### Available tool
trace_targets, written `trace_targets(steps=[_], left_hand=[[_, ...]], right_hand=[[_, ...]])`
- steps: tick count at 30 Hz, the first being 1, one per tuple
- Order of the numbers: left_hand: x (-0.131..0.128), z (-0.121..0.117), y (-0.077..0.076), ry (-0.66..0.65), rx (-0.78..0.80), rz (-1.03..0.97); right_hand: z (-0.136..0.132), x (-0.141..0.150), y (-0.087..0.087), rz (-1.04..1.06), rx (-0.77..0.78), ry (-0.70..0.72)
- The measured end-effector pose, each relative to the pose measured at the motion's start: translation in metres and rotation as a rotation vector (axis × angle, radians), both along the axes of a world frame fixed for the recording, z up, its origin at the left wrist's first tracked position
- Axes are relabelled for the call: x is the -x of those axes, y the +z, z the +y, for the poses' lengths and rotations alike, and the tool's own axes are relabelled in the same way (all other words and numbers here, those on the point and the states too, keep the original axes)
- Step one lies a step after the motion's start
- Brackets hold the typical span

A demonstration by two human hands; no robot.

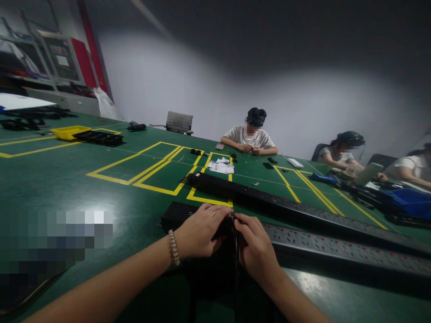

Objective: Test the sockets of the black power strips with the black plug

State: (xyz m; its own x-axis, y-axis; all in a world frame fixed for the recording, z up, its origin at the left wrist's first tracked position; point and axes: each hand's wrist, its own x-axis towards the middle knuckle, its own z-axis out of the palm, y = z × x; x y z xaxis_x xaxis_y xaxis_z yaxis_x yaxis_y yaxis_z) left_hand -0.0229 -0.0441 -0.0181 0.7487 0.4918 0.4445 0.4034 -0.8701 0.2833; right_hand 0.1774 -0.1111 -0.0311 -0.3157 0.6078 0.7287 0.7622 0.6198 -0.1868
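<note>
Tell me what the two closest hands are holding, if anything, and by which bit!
The right hand seems to pinch a thin black cable near its upper end. The left hand lies on a black, box-shaped piece; any grip is hidden.

Black rails (323, 244) cropped at right edge

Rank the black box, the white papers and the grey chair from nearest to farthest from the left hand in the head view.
Measured from the left hand:
1. Black box: directly at the hand, under its fingers.
2. White papers: beyond the hands, on the table.
3. Grey chair: past the table's far edge.
</note>
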Motion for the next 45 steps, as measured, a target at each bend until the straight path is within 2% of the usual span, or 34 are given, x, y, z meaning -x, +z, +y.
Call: trace_targets(steps=[7,15,22,26,31,34,40,45], left_hand=[[0.001,-0.001,0.001,0.014,0.006,0.006],[0.002,-0.002,-0.003,0.051,0.013,-0.01],[0.0,0.008,-0.013,0.182,-0.074,0.134],[0.005,0.019,-0.012,0.179,-0.085,0.191],[0.029,0.028,-0.002,0.104,-0.085,0.202],[0.038,0.03,0.002,0.13,-0.063,0.185],[0.025,0.014,0.006,0.065,-0.078,0.076],[0.014,0.003,0.002,0.001,-0.08,-0.011]], right_hand=[[-0.002,-0.003,0.003,0.054,-0.092,-0.006],[0.002,-0.01,-0.001,0.278,-0.139,-0.102],[0.004,-0.017,-0.008,0.468,-0.023,-0.171],[0.001,-0.023,-0.006,0.465,-0.022,-0.174],[-0.002,-0.026,-0.002,0.452,-0.018,-0.161],[-0.002,-0.023,-0.002,0.428,0.017,-0.119],[0.002,-0.018,-0.003,0.328,-0.006,-0.064],[0.005,-0.017,-0.001,0.29,0.019,-0.05]])
